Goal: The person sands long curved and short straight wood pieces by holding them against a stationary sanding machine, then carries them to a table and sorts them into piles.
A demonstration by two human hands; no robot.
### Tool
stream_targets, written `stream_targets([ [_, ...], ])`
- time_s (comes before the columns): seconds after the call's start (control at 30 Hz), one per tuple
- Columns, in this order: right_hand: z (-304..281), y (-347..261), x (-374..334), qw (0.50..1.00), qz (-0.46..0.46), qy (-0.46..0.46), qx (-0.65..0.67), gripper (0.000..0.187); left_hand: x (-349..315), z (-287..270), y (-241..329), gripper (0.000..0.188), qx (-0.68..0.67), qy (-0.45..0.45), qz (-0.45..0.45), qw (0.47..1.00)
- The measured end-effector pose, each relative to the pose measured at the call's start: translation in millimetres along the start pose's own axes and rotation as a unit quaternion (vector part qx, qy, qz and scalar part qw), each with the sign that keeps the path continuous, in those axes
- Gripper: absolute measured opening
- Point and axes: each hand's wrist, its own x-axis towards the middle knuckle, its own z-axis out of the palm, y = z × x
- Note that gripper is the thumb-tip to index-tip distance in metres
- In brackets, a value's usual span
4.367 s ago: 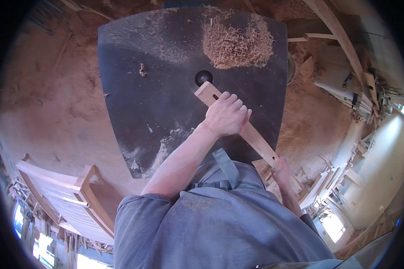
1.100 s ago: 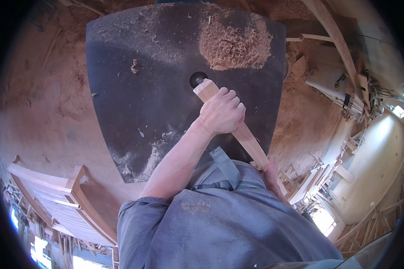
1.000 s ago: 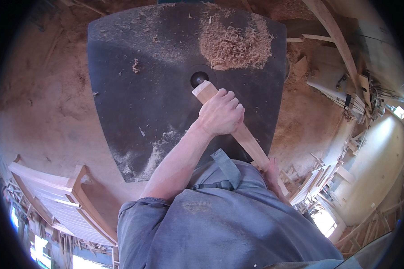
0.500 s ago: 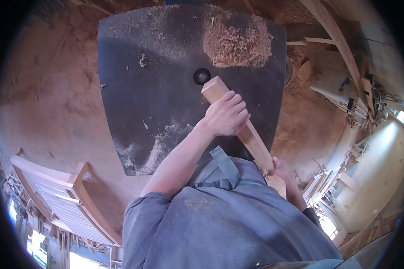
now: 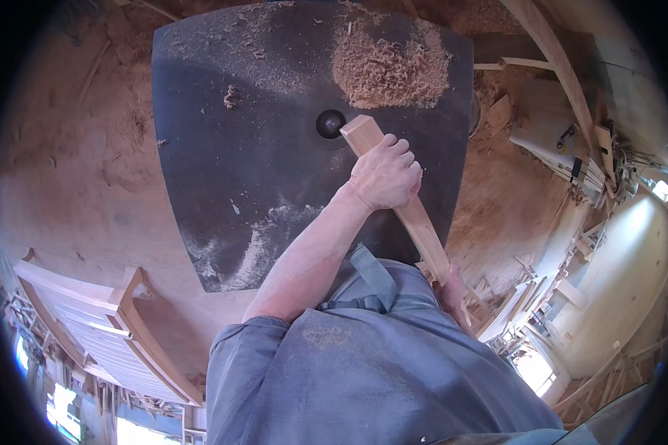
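1. Gripping 1 wooden bar: left hand, fist wrapped around it, knuckles up.
2. Bar runs diagonally under left palm; far end sticks out past the knuckles, near end goes back to right hand.
3. Right hand touches near end, close to the waist. Fingers mostly hidden; can't tell how tightly they're curled.
4. Round dark fitting ahead and left of left hand, right at bar's far end. Can't tell if the 2 touch.
5. Dark tabletop below left hand.
6. Shavings pile on it, beyond left hand; pale dust streak left of the forearm.
7. Slatted wooden piece well apart, left of both hands.
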Motion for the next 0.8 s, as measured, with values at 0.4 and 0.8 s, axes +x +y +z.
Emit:
stream_targets([
  [0.4, 6, -21, -13, 1.000, -0.005, 0.009, 0.024, 0.041, -6, -9, -4, 0.022, -0.003, 0.013, -0.007, 1.000],
  [0.8, 2, -6, -2, 0.993, -0.110, 0.019, -0.030, 0.045, -34, -28, 7, 0.021, 0.022, 0.025, -0.037, 0.999],
])
